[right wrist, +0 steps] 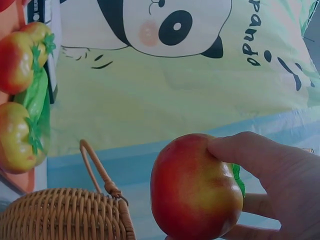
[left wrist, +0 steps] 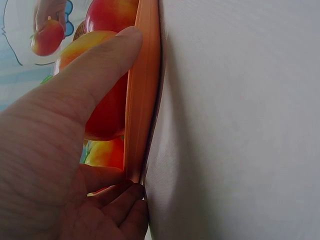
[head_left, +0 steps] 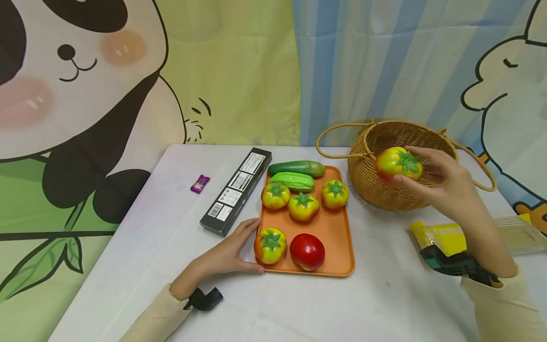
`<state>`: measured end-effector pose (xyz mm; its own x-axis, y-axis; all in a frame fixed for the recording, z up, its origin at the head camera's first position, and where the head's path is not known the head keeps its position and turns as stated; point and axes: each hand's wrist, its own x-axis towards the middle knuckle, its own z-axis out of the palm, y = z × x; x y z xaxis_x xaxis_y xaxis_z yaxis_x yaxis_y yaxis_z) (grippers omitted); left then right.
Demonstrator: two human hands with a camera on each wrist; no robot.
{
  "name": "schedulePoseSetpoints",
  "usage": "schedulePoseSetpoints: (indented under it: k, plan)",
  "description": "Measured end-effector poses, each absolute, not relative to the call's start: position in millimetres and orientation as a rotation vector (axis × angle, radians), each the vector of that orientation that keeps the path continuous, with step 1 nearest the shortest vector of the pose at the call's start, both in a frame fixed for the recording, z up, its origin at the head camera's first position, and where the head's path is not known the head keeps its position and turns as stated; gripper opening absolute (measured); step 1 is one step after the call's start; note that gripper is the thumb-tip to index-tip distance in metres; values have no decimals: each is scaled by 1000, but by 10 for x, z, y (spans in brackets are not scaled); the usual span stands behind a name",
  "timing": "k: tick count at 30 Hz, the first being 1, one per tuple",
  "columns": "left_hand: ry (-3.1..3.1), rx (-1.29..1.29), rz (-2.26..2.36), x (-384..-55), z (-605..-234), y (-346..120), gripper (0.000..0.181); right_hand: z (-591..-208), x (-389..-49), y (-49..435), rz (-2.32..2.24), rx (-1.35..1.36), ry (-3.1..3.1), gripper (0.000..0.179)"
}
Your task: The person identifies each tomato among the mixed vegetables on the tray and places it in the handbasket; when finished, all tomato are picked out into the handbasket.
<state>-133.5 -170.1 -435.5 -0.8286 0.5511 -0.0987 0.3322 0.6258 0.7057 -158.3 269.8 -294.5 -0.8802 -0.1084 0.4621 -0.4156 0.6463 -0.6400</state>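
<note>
One tomato (head_left: 394, 165), yellow-red with green leaves, lay between the thumb and fingers of the right grip (head_left: 448, 185), pinched at the fingertips, overlapping the basket's (head_left: 378, 192) near rim in the head view. Left grip (head_left: 228, 249): spread, thumb and fingers touching the tray (head_left: 335, 237). Tray contents: four similar tomatoes (head_left: 270, 247), one red fruit (head_left: 307, 252), one cucumber (head_left: 299, 168), one gourd (head_left: 292, 181).

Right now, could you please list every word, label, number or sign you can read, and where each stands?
"pando", sideways on the backdrop.
"TAT", on the yellow packet; the rest is blurred or hidden.
Black box: label print too small to read.
Purple packet: too small to read.
</note>
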Motion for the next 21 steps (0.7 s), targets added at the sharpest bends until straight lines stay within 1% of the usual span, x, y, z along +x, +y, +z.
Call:
schedulePoseSetpoints:
  k: [6, 21]
  plan:
    - [2543, 719, 1023, -1338, -4362, -1698, 116, -2938, -1630, 2794, 1099, 347, -2501, 61]
    - [2554, 738, 1021, -1330, -4356, -1701, 116, -2942, -1799, 2909, 996, 338, -2515, 60]
